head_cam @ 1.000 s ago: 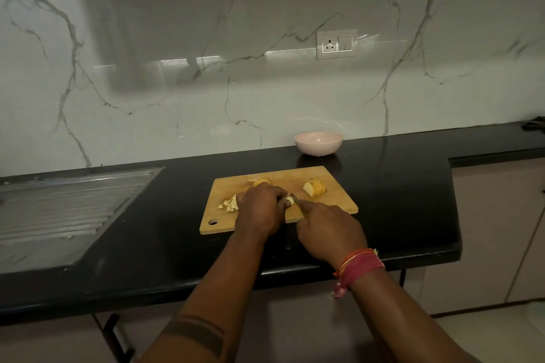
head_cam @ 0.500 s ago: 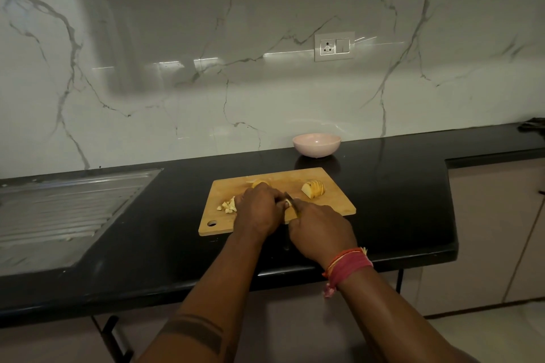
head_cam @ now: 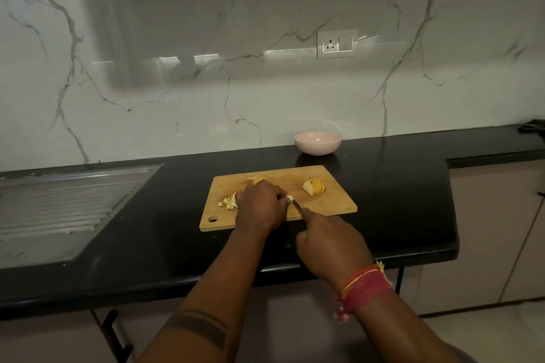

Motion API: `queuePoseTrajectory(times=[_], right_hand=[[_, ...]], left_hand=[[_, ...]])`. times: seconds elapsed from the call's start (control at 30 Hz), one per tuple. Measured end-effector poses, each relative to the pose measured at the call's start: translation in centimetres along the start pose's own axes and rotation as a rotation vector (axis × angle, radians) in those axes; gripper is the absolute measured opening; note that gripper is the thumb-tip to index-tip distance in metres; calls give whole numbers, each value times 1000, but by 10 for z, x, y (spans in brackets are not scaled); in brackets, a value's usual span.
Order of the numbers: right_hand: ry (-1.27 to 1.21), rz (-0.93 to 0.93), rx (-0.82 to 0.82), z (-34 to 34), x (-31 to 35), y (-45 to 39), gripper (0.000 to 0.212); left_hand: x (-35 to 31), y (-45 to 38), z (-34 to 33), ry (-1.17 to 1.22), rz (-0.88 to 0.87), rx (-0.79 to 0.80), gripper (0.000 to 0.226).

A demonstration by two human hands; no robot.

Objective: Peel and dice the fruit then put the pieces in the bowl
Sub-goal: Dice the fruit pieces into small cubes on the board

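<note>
A wooden cutting board (head_cam: 330,206) lies on the black counter. My left hand (head_cam: 261,209) curls over a pale fruit piece (head_cam: 290,199) at the board's middle and holds it down. My right hand (head_cam: 330,242) grips a knife (head_cam: 297,205), its forefinger along the blade, whose tip meets the fruit piece. Small diced pieces (head_cam: 228,203) lie left of my left hand. A sliced fruit chunk (head_cam: 315,186) sits at the board's right, and another yellow piece (head_cam: 261,180) peeks out behind my left hand. A pink bowl (head_cam: 317,143) stands behind the board, near the wall.
A steel sink drainboard (head_cam: 59,200) is set into the black counter (head_cam: 398,186) at the left. The counter's front edge runs just below the board. Pale cabinets stand at the right. A dark object (head_cam: 533,127) lies at the far right.
My right hand has drawn the knife back toward me a little. My left hand stays on the fruit piece. The view has shifted slightly.
</note>
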State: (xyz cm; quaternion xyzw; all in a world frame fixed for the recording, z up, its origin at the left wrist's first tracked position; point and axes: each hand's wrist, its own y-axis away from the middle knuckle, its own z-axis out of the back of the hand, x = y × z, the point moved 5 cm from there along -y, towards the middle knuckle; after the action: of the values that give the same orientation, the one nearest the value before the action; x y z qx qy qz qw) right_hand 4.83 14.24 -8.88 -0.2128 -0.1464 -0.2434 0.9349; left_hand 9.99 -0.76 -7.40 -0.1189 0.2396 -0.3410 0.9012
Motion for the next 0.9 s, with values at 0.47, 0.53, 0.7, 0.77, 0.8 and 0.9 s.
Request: queuePoseTrajectory(times=[0.47, 0.53, 0.7, 0.77, 0.8, 0.9], right_hand=[[-75, 11, 21, -7, 15, -36, 40], [-51, 15, 26, -7, 18, -41, 37], [-19, 24, 46, -5, 13, -27, 39], [-8, 16, 45, -4, 8, -14, 44], [-4, 13, 43, -3, 5, -8, 48], [-52, 9, 38, 2, 1, -2, 54]], left_hand=[[4, 1, -2, 55, -61, -8, 23], [4, 1, -2, 43, -67, -13, 22], [4, 0, -2, 17, -44, -33, 21], [4, 0, -2, -18, -22, -26, 22], [5, -1, -2, -33, -14, -21, 22], [4, 0, -3, -37, 6, -11, 23]])
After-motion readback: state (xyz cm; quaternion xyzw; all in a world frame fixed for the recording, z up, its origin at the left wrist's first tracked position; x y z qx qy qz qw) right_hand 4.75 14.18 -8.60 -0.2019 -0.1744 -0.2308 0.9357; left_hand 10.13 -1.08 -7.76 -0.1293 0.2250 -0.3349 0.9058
